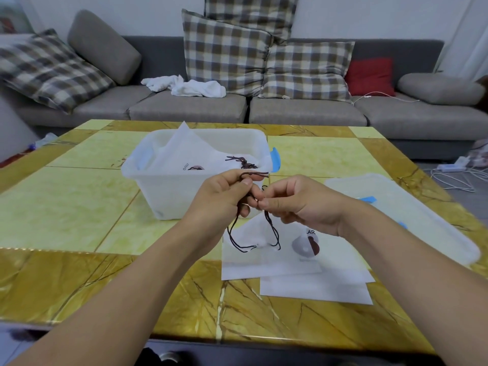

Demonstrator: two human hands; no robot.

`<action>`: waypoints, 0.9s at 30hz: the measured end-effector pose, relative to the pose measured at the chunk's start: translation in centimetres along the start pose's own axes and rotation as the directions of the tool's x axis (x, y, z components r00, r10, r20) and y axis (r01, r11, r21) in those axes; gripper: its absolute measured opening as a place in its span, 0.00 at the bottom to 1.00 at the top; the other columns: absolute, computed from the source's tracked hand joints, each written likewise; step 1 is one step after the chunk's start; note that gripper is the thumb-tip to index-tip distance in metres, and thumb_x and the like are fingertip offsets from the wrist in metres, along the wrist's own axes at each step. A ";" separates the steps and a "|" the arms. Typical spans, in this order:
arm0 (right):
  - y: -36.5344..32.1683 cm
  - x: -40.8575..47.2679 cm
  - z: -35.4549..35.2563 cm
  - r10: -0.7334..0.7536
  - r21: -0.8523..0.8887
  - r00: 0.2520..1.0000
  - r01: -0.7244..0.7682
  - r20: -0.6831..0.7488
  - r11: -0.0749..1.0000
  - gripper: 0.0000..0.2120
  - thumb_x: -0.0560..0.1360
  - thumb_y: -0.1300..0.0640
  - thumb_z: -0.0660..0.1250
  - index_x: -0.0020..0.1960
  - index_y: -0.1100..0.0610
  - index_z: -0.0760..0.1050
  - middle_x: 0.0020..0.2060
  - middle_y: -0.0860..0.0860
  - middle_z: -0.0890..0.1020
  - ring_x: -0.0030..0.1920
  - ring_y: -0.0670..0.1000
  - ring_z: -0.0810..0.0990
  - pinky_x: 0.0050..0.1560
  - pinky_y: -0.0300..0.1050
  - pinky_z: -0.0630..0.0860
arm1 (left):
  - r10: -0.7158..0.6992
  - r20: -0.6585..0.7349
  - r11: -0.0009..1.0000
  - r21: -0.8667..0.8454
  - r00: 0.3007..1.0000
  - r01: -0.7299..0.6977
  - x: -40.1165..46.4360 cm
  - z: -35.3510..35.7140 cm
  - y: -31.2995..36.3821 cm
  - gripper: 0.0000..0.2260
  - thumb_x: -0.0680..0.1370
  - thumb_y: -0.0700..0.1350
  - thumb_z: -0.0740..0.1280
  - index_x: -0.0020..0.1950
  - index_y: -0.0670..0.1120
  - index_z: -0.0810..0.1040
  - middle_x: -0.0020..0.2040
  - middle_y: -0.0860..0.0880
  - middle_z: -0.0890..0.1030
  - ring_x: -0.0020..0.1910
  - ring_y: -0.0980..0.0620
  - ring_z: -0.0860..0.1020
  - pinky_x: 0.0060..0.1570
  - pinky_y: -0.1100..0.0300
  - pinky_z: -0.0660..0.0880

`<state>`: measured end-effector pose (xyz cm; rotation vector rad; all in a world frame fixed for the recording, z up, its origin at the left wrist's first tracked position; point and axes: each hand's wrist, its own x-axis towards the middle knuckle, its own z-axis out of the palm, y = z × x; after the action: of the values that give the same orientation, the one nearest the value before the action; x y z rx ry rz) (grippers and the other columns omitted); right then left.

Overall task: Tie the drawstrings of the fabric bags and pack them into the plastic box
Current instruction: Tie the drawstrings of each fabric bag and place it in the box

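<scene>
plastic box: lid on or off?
Off. The plastic box stands open-topped with a bag inside; its lid lies flat on the table to the right.

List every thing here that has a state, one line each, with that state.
Translucent plastic box: open, holding a white bag.
White fabric bag in box: drawstring knotted.
White fabric bag on table: flat, dark drawstring being tied.
Translucent box lid: off, lying on table.
Left hand: pinching drawstring.
Right hand: pinching drawstring.

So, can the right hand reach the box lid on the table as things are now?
Probably yes. The lid lies flat just right of the right hand, nothing between them. But that hand pinches the drawstring and must let go first.
</scene>
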<state>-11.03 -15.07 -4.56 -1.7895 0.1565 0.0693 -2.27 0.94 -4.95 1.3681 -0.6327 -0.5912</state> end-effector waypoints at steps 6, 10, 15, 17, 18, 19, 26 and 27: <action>0.3 0.1 -0.7 -0.022 -0.144 0.976 -0.009 -0.215 0.990 0.06 0.76 0.54 0.73 0.44 0.54 0.87 0.36 0.50 0.81 0.34 0.48 0.69 0.35 0.41 0.66 | -0.052 -0.044 0.998 0.030 0.998 0.053 -0.1 -0.4 0.0 0.10 0.84 0.38 0.59 0.53 0.44 0.81 0.39 0.48 0.84 0.37 0.54 0.79 0.34 0.63 0.73; -0.5 -0.2 -0.9 -0.013 -0.014 0.988 0.011 -0.155 1.000 0.10 0.78 0.56 0.69 0.41 0.57 0.83 0.39 0.49 0.82 0.42 0.48 0.73 0.41 0.43 0.68 | -0.105 -0.090 0.994 -0.030 0.990 0.103 -0.1 -0.4 0.1 0.08 0.84 0.38 0.61 0.52 0.44 0.80 0.39 0.49 0.83 0.43 0.51 0.84 0.31 0.65 0.72; -0.6 -0.6 0.2 0.044 -0.088 0.999 -0.044 -0.005 0.995 0.07 0.75 0.53 0.72 0.45 0.56 0.87 0.51 0.46 0.87 0.53 0.40 0.81 0.55 0.44 0.73 | -0.128 -0.071 0.977 -0.182 0.989 0.113 -0.2 -0.1 0.5 0.07 0.84 0.37 0.60 0.53 0.42 0.78 0.39 0.49 0.81 0.45 0.52 0.84 0.28 0.67 0.69; -0.1 -0.3 1.1 0.016 -0.191 0.993 -0.039 -0.119 0.981 0.07 0.72 0.53 0.76 0.44 0.57 0.87 0.46 0.51 0.88 0.47 0.42 0.82 0.54 0.47 0.75 | -0.147 -0.024 0.952 -0.276 0.989 0.134 -0.2 -0.1 0.6 0.06 0.84 0.37 0.59 0.54 0.42 0.76 0.36 0.49 0.78 0.48 0.50 0.85 0.28 0.68 0.71; 0.1 -0.2 1.4 -0.011 -0.228 0.984 -0.030 -0.177 0.973 0.07 0.71 0.53 0.78 0.42 0.57 0.87 0.42 0.54 0.87 0.45 0.46 0.83 0.53 0.48 0.76 | -0.152 -0.006 0.941 -0.307 0.988 0.142 -0.2 -0.1 0.7 0.06 0.84 0.38 0.59 0.55 0.41 0.76 0.35 0.49 0.77 0.49 0.50 0.85 0.28 0.68 0.72; 0.3 0.0 1.6 -0.054 -0.247 0.973 -0.002 -0.222 0.969 0.08 0.69 0.53 0.79 0.38 0.59 0.86 0.39 0.56 0.86 0.43 0.51 0.83 0.53 0.50 0.77 | -0.152 0.003 0.935 -0.324 0.988 0.145 -0.2 -0.2 0.7 0.06 0.84 0.38 0.59 0.56 0.41 0.76 0.35 0.49 0.76 0.48 0.50 0.85 0.29 0.68 0.73; -0.7 0.3 2.0 -0.063 -0.002 0.939 0.067 -0.338 0.998 0.15 0.73 0.69 0.69 0.55 0.58 0.70 0.29 0.56 0.79 0.25 0.52 0.72 0.32 0.43 0.68 | 0.012 -0.050 0.984 -0.178 0.999 -0.021 0.3 -0.3 0.2 0.09 0.84 0.36 0.58 0.51 0.41 0.77 0.32 0.49 0.73 0.37 0.50 0.80 0.40 0.64 0.80; -1.0 0.2 1.9 -0.001 0.072 0.964 0.021 -0.264 0.997 0.19 0.74 0.70 0.65 0.61 0.57 0.70 0.30 0.57 0.81 0.24 0.52 0.68 0.32 0.44 0.65 | 0.057 -0.047 0.989 -0.135 0.997 -0.063 0.2 -0.3 0.2 0.09 0.84 0.36 0.58 0.50 0.42 0.77 0.32 0.49 0.73 0.38 0.49 0.80 0.43 0.63 0.80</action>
<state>-10.61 -13.04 -4.09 -1.7195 0.3361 -0.1826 -1.90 0.99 -4.78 1.2261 -0.5859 -0.5452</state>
